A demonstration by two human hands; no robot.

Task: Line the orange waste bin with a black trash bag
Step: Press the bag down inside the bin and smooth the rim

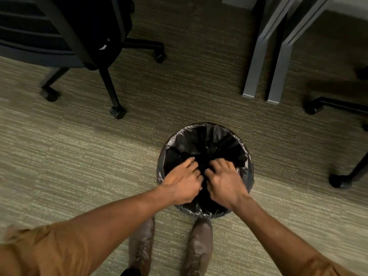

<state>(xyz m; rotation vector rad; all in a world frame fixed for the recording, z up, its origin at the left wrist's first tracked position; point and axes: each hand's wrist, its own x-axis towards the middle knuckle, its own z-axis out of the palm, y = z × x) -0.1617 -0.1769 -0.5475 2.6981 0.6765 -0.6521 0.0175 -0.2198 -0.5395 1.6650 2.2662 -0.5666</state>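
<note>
Inside bagged bin (pixel 205 136), both hands (pixel 184 182) bunch plastic.

Bin (pixel 251 172) orange hidden under bag (pixel 209 142) – fingers (pixel 196 173) buried

Black trash bag (pixel 207 142) over bin rim

Office: rolling chairs (pixel 83 46), grey desk legs (pixel 256 62), striped carpet (pixel 79 156).
</note>
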